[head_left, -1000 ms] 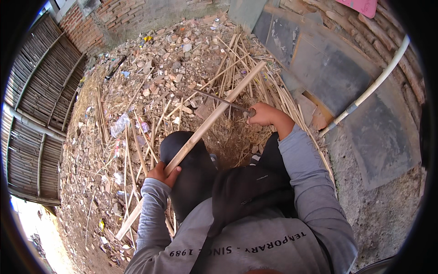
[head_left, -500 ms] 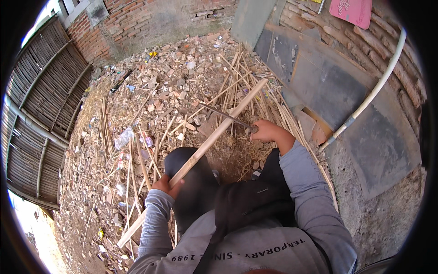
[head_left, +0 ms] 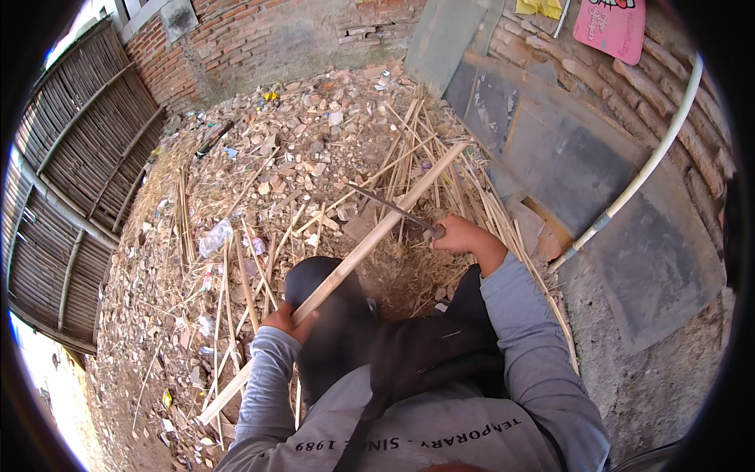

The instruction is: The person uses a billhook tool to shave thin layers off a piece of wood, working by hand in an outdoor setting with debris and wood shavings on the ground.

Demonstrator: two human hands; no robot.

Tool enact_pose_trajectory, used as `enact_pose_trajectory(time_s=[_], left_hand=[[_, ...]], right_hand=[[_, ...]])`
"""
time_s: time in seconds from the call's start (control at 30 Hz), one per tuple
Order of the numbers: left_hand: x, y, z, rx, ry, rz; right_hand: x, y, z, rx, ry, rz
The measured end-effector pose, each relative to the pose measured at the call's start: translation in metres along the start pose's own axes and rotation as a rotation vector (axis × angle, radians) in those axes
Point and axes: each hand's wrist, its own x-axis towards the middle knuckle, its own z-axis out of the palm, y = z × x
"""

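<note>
A long pale bamboo strip [head_left: 368,245] slants across my left thigh, from the lower left up to the far right. My left hand [head_left: 291,322] is wrapped round its lower part, beside my left knee. My right hand [head_left: 462,238] grips the handle of a machete [head_left: 393,207], whose dark narrow blade points to the far left. The blade lies across the upper part of the strip and seems to touch it. My right fingers are closed on the handle, which they mostly hide.
Split bamboo sticks [head_left: 409,145] lie heaped ahead, more [head_left: 236,299] at the left. Rubble [head_left: 291,169] and litter cover the ground. Dark panels [head_left: 578,165] and a pale pipe [head_left: 657,157] lean at the right. A bamboo fence [head_left: 79,157] stands left, a brick wall [head_left: 259,47] behind.
The whole view has shifted slightly. Both hands keep their grips, and the machete stays across the bamboo strip with barely any movement.
</note>
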Motion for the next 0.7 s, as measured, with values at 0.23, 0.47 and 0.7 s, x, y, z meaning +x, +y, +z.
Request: enact_pose_trajectory(time_s=[0.23,0.47,0.7], left_hand=[[0.001,-0.004,0.003,-0.014,-0.008,-0.007],[0.000,-0.004,0.006,-0.024,0.015,-0.018],[0.001,-0.003,0.006,-0.036,0.008,-0.024]], right_hand=[[0.002,-0.007,0.006,-0.151,-0.077,-0.109],[0.005,0.005,0.001,-0.062,0.047,0.003],[0.002,0.004,0.000,0.001,0.019,-0.016]])
